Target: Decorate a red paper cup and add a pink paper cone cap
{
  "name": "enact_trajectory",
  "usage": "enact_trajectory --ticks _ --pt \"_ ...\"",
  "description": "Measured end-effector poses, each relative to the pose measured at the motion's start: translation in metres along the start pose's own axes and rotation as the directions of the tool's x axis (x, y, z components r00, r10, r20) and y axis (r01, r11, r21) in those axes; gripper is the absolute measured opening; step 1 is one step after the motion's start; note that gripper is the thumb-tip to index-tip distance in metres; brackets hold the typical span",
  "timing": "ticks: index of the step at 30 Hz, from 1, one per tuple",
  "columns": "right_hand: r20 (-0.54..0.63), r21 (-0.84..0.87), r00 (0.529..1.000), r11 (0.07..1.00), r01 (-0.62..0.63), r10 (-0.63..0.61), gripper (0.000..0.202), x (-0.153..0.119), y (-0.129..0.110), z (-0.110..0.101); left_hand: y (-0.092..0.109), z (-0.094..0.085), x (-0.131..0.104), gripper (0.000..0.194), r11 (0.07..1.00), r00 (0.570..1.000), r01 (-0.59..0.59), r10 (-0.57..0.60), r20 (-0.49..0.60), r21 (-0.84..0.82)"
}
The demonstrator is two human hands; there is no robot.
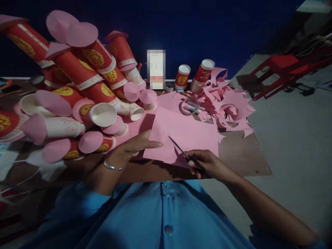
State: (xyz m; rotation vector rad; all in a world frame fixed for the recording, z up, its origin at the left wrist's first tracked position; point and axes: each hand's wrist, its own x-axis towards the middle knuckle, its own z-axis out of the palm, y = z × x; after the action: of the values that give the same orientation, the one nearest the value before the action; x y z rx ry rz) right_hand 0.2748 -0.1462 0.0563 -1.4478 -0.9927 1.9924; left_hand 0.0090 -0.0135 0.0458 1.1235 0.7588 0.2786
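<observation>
My left hand grips the left edge of a pink paper sheet, with its thumb lying on top. The sheet is slightly raised and casts a shadow to its left. In my right hand is a pair of dark scissors, fingers wrapped round the handles. Their blades point up and left over the sheet and look nearly closed. Whether they touch the paper I cannot tell. More pink paper lies under and behind the sheet.
Left stand and lie several red and white paper cups with pink cone tops. Pink scraps pile up at the right, near a tape ring, pens and two cup stacks. A red stool stands beyond the brown table.
</observation>
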Motion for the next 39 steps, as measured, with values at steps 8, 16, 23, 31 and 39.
enact_trajectory --ticks 8,16,23,31,39 --pt "0.027 -0.012 0.999 1.000 0.021 -0.020 0.063 0.002 0.001 -0.008 -0.004 -0.006 0.000 0.064 1.000 0.999 -0.007 0.007 0.046 0.017" --pt "0.083 0.000 0.996 0.999 0.033 -0.033 0.062 0.004 -0.004 -0.014 -0.003 -0.008 0.000 0.057 0.997 0.999 -0.045 0.044 0.023 0.068" --pt "0.077 0.012 0.993 0.996 0.088 -0.089 0.048 0.004 -0.003 -0.015 0.004 -0.003 -0.002 0.070 1.000 0.998 -0.029 0.029 0.062 0.000" --pt "0.096 0.014 0.990 0.995 0.104 -0.105 0.045 0.005 -0.008 -0.016 0.009 0.001 -0.004 0.074 0.999 0.998 -0.027 0.029 0.063 -0.033" --pt "0.096 -0.020 0.988 0.993 0.121 -0.118 0.039 0.005 -0.009 -0.016 0.006 -0.003 -0.004 0.072 0.999 0.996 -0.022 0.025 0.091 -0.044"
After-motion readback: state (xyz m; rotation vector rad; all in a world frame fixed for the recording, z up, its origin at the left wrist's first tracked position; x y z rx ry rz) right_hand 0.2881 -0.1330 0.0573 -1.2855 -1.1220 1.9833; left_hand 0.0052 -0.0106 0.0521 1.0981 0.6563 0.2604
